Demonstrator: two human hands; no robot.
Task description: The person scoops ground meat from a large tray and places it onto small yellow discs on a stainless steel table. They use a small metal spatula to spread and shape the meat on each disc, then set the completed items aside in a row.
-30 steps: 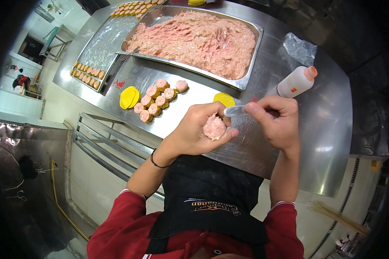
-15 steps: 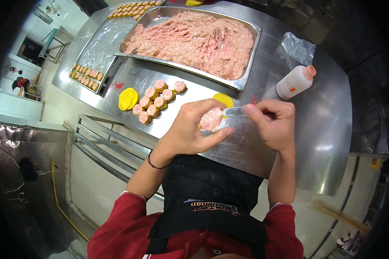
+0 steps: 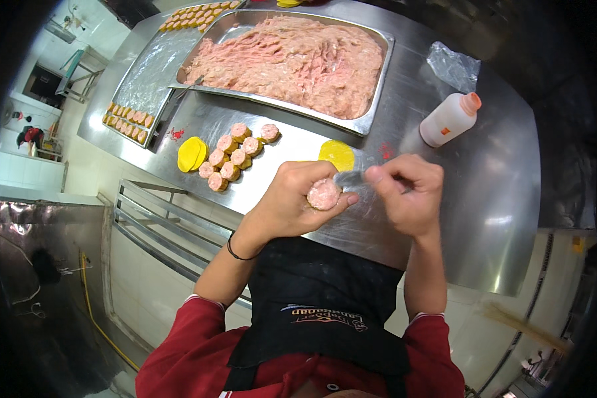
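In my left hand (image 3: 282,204) a meat-filled dumpling (image 3: 323,195) is cupped upright, its pink filling facing up between curled thumb and forefinger. My right hand (image 3: 411,192) pinches a small flat spreader (image 3: 351,178), slightly blurred, whose tip touches the filling's upper right edge. Just beyond lies a round yellow wrapper (image 3: 338,154) on the steel table. Several finished dumplings (image 3: 229,170) stand grouped to the left, beside a small stack of yellow wrappers (image 3: 191,154).
A deep steel tray (image 3: 361,125) of minced meat (image 3: 298,63) stands at the back. Left of it, a flat tray (image 3: 158,73) carries rows of dumplings at both ends. On the right are a white bottle (image 3: 450,121) with an orange cap and a crumpled plastic bag (image 3: 454,66). Red bits (image 3: 176,134) are scattered nearby.
The filling's top now faces up more fully and looks rounder. My right hand has shifted slightly left and down with the spreader, and more of the yellow wrapper beyond shows.
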